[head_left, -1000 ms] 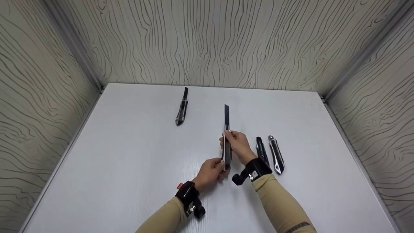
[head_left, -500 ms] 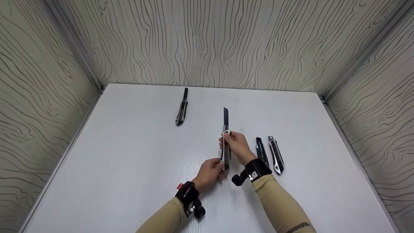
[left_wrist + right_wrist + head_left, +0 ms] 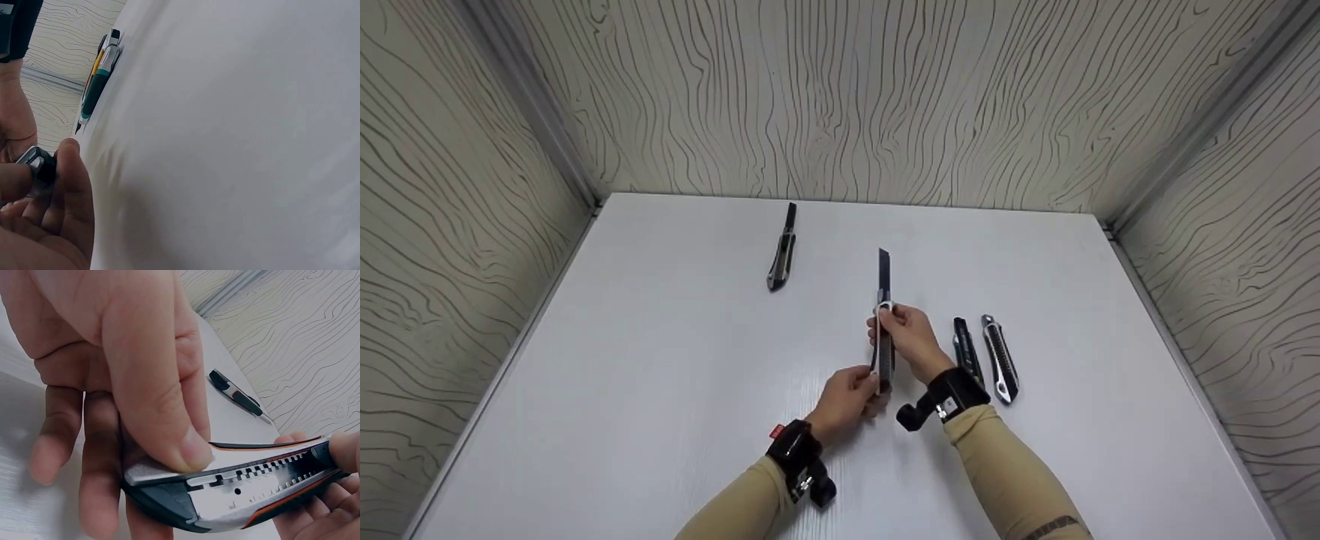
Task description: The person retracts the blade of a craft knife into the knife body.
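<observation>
Both hands hold a utility knife (image 3: 886, 352) upright-looking in the head view, its long dark blade (image 3: 884, 274) out and pointing away from the body. My right hand (image 3: 915, 337) grips the handle near the blade, thumb on the slider (image 3: 320, 454) in the right wrist view. With thumb and fingers, my left hand (image 3: 844, 401) pinches the butt end of the handle. That hand (image 3: 149, 377) looms large in the right wrist view, beside the toothed slider slot. The left wrist view shows only the butt of the knife (image 3: 40, 167) between fingers.
On the white table (image 3: 660, 360), a black cutter knife (image 3: 967, 352) and a silver-and-black one (image 3: 1001, 360) lie right of my right wrist. Another knife (image 3: 782, 259), blade out, lies at the back left. Wood-patterned walls (image 3: 840, 97) enclose the table's back and sides.
Over the first half second, the held knife shifted slightly left and its blade tip came a little nearer. Since then almost nothing has moved; both hands keep their holds.
</observation>
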A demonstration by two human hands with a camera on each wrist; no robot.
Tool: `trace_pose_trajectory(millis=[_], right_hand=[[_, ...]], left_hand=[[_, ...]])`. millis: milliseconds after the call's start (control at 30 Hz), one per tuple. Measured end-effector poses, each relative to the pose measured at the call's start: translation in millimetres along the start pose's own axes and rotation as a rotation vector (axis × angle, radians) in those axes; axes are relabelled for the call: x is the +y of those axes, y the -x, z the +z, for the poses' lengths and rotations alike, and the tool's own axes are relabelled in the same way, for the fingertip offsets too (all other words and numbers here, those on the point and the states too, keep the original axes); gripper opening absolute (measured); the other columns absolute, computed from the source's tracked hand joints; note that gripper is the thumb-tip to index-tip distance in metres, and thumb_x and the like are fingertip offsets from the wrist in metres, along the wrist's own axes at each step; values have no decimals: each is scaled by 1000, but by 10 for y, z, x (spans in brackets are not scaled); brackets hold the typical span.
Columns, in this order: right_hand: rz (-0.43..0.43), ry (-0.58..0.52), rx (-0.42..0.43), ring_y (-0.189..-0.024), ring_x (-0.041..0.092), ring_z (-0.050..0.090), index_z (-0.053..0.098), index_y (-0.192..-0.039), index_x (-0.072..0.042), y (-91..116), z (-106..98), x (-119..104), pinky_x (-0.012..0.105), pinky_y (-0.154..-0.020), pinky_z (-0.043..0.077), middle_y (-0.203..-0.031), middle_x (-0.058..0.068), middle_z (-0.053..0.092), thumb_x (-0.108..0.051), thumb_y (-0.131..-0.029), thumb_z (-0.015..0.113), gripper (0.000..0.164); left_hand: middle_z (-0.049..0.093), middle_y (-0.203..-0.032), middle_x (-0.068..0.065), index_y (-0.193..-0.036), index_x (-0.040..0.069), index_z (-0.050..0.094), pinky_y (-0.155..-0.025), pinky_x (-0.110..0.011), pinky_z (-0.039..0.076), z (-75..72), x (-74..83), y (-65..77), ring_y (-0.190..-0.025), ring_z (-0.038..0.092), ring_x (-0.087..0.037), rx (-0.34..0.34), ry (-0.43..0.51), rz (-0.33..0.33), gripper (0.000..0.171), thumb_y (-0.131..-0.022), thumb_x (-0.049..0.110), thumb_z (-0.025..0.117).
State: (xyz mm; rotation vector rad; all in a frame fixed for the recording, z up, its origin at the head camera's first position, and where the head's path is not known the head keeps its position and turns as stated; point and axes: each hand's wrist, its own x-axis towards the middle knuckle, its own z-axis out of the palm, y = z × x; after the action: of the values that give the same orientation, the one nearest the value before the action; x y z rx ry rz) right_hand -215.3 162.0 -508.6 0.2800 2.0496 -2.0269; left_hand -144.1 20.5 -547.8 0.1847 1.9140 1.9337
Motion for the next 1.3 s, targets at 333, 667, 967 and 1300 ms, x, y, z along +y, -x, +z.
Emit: trace_pose_trajectory(millis=[333,667,967,1300], right_hand=[[-15,29,-16,-86,13,66,52,-126,6,12,12,-10,28,-81,58,-116,25,64,-9,-102,48,28],[-31,13,-78,-91,13,66,47,-131,8,-8,-16,12,28,-86,57,-121,27,61,-11,-103,47,34],[-12,-28,-131,-93,15,69,55,-125,5,33,-52,34,30,-87,57,-108,11,68,-28,-102,50,40],[12,-92,-76,-85,14,69,54,-123,10,42,0,48,30,-82,59,-97,9,68,-23,-103,49,39]], left_hand=[[66,-83,-11,-102,-5,63,-58,-24,52,-9,-13,-19,-67,60,-14,20,-18,-14,23,-101,12,47],[64,-82,-11,-104,-7,62,-59,-27,54,-28,3,-13,-67,59,-15,38,-17,6,23,-101,11,47],[62,-82,-10,-106,-7,60,-63,-26,54,-34,51,-27,-71,60,-15,37,41,14,23,-101,11,46],[69,-100,-22,-111,-8,58,-70,-32,60,-17,-24,-19,-84,67,-20,-1,115,-35,31,-104,18,43]])
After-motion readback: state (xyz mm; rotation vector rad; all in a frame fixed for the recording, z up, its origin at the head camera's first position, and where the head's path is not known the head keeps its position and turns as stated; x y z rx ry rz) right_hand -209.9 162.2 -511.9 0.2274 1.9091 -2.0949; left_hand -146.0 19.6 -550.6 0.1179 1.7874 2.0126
